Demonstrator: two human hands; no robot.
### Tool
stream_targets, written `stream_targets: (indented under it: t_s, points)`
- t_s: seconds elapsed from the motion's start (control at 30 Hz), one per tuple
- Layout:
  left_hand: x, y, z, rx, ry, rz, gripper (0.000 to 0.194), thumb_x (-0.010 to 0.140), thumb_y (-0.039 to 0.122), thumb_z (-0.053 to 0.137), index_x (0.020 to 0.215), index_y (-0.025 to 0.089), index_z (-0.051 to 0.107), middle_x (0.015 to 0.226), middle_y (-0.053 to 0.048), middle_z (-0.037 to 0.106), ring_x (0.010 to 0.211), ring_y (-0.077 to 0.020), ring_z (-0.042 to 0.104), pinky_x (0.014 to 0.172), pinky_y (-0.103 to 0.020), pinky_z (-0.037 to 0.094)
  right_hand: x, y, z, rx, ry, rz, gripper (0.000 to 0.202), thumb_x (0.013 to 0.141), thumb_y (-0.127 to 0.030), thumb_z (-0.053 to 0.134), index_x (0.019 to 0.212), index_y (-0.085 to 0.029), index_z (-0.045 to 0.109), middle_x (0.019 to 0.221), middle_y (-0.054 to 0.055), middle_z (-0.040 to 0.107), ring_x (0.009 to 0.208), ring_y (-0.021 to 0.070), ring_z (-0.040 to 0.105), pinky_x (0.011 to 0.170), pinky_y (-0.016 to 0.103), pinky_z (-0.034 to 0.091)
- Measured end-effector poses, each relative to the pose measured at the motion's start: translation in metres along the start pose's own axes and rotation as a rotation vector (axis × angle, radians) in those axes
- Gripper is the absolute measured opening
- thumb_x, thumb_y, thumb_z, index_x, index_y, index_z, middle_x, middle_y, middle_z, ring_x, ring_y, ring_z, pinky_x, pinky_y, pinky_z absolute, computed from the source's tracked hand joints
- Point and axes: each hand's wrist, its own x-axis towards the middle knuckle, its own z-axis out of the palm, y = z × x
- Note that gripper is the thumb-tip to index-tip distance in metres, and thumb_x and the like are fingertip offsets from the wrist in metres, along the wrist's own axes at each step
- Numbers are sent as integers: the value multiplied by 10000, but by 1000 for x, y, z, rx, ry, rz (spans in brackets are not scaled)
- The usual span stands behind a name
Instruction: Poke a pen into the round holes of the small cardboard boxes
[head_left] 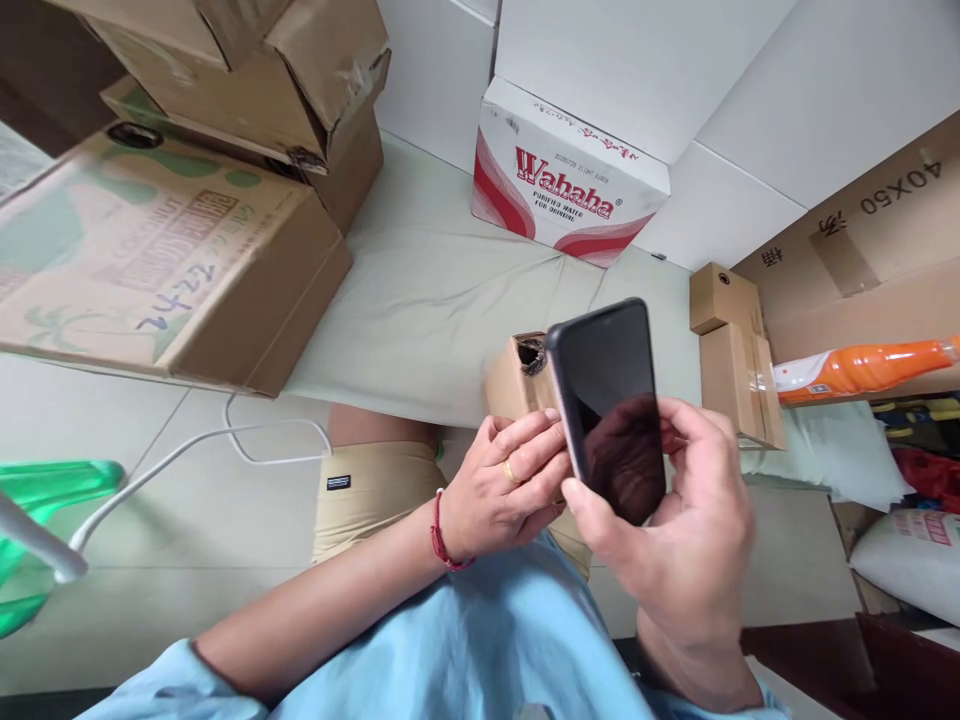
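A black phone (611,410) with a dark screen is tilted upright in my right hand (686,530), whose thumb and fingers grip its lower edges. My left hand (510,485), with a gold ring and a red bracelet, is beside the phone's left edge, its fingers bent and close together. Whether it holds anything underneath cannot be seen. Just beyond my left hand stands a small brown cardboard box (514,380) with a dark, ragged hole in its top, partly hidden by the phone and fingers.
Stacked cardboard boxes (247,300) fill the left. A white and red Wahaha carton (562,180) stands against the wall on the pale cloth surface (420,290). At right are small brown boxes (739,375) and an orange bottle (870,370). A green plastic object (67,480) is lower left.
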Motion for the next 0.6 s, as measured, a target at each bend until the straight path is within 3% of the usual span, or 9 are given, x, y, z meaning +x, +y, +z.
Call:
stream_targets:
  t_s: [0.13, 0.3, 0.4, 0.5, 0.6]
  points:
    - [-1, 1, 4, -19, -12, -18, 66, 1005, 189, 574, 1005, 227, 628, 1077, -96, 773, 1268, -275, 673, 876, -401, 492, 6, -9, 19, -132, 41, -101, 643, 794, -501, 809, 1330, -209, 607, 1193, 122, 630, 1053, 301, 680, 878, 503, 644]
    - [-10, -1, 9, -63, -20, -10, 149, 895, 127, 688, 971, 224, 604, 1096, -76, 728, 1233, -273, 655, 888, -399, 508, 5, -13, 25, -161, 34, -126, 657, 809, -539, 787, 1339, -199, 599, 1187, 131, 631, 1055, 312, 673, 884, 526, 644]
    - [-8, 0, 9, -53, 0, -19, 132, 911, 142, 682, 932, 226, 583, 1057, -71, 735, 1174, -264, 675, 883, -399, 504, 4, -14, 25, -143, 27, -119, 656, 803, -519, 804, 1341, -198, 611, 1197, 135, 639, 1069, 312, 675, 900, 525, 640]
    - [-3, 0, 4, -17, -1, 2, 53, 995, 174, 615, 999, 227, 620, 1107, -91, 773, 1229, -252, 678, 863, -380, 500, 7, -8, 17, -32, 32, -25, 686, 746, -515, 869, 1323, -219, 645, 1230, 132, 650, 1091, 315, 683, 905, 510, 635]
    - [-6, -5, -8, 13, -46, 61, 180, 1023, 170, 600, 1189, 205, 658, 1287, -132, 769, 1385, -258, 625, 931, -384, 522, 13, 20, 2, 225, 8, 195, 692, 747, -541, 882, 1324, -231, 657, 1204, 114, 688, 1008, 284, 708, 831, 446, 622]
